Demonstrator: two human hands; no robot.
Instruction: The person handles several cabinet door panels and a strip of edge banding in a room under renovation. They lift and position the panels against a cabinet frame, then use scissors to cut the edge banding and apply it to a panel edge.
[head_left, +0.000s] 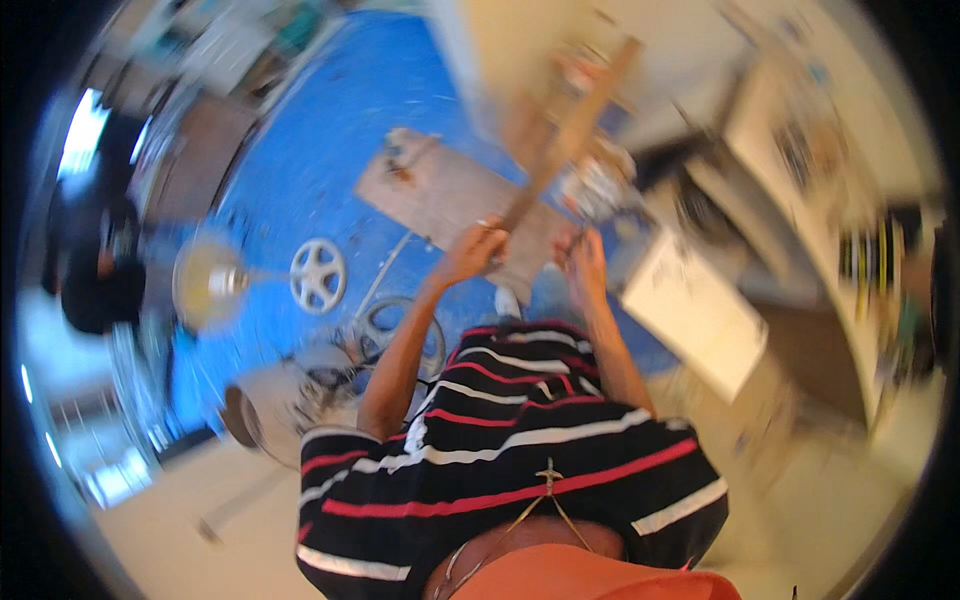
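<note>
My left hand (474, 252) is closed around the lower end of a long, narrow wooden strip (575, 130). The strip slants up and away to the right. To the right of it, my right hand (584, 264) is held up, apart from the strip. Its fingers look curled together and are blurred; whatever is in them cannot be made out. Below both hands a brown flat board (450, 195) lies on the blue floor, with a small dark patch and some bits at its far left end.
A white spoked wheel (318, 276) and a pedestal fan (210, 282) stand to the left. Nearby is a pale cylindrical container (290, 400). At right are a pale rectangular panel (695, 312) and a long wooden furniture piece (800, 200). Blue floor (330, 120) stretches ahead.
</note>
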